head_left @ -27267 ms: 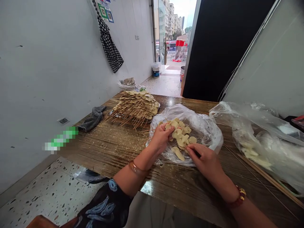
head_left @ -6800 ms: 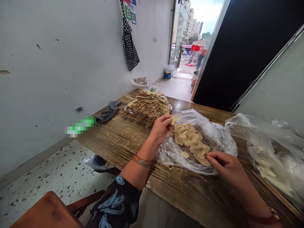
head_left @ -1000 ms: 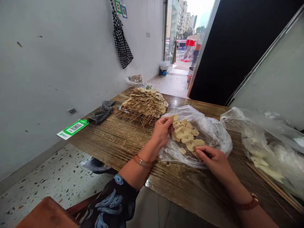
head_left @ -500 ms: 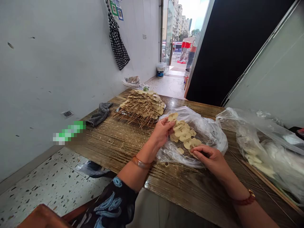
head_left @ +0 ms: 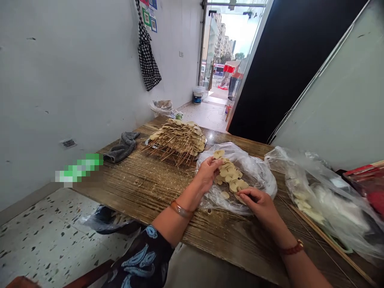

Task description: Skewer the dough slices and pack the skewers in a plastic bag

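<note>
Round slices (head_left: pixel 229 172) run between my left hand (head_left: pixel 207 173), pinching far end, and right hand (head_left: pixel 258 202), pinching near; forearms (head_left: pixel 192 195) angled inward.

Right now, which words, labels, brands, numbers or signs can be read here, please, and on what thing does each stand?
None can be read with certainty.
Posters on the left wall: too small to read.
Green-and-white card at the corner of the table: hidden by pixel blocks.
Bucket on the floor: its label is too small.
Red sign outside: too small.
</note>
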`<control>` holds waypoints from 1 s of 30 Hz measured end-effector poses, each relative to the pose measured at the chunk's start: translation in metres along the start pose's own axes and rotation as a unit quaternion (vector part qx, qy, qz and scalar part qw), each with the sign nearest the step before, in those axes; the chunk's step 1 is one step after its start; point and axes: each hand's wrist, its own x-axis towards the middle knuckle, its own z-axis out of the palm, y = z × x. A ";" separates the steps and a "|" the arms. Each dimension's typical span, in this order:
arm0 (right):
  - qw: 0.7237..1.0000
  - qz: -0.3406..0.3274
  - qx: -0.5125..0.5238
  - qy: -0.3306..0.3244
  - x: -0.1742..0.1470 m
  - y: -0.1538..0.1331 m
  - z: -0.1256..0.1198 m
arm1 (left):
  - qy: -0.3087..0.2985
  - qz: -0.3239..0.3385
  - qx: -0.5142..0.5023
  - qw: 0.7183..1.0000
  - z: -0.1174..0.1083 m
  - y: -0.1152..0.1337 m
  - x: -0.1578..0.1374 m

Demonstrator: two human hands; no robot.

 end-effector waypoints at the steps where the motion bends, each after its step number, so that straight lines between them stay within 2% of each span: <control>1: 1.000 0.000 0.001 0.006 0.000 -0.002 0.001 | -0.010 -0.003 -0.005 1.000 0.000 0.001 -0.001; 8: 1.000 0.003 -0.012 0.013 -0.008 -0.021 0.010 | 0.009 0.022 -0.018 1.000 0.001 -0.002 -0.002; 12: 0.995 0.074 0.050 0.053 -0.017 -0.028 0.012 | -0.004 0.002 -0.006 1.000 -0.001 -0.001 0.001; 15: 0.974 0.149 0.132 0.105 -0.022 -0.032 0.010 | 0.021 -0.009 -0.002 1.000 -0.003 0.004 0.003; 18: 0.946 0.199 0.217 0.139 -0.026 -0.040 0.009 | 0.048 0.024 0.005 0.999 -0.005 0.009 0.006; 24: 0.895 0.257 0.327 0.160 -0.028 -0.055 0.026 | 0.063 0.100 -0.003 0.993 -0.006 0.016 0.008; 30: 0.870 0.284 0.357 0.185 -0.008 -0.053 0.044 | 0.086 0.131 -0.012 0.988 -0.007 0.020 0.008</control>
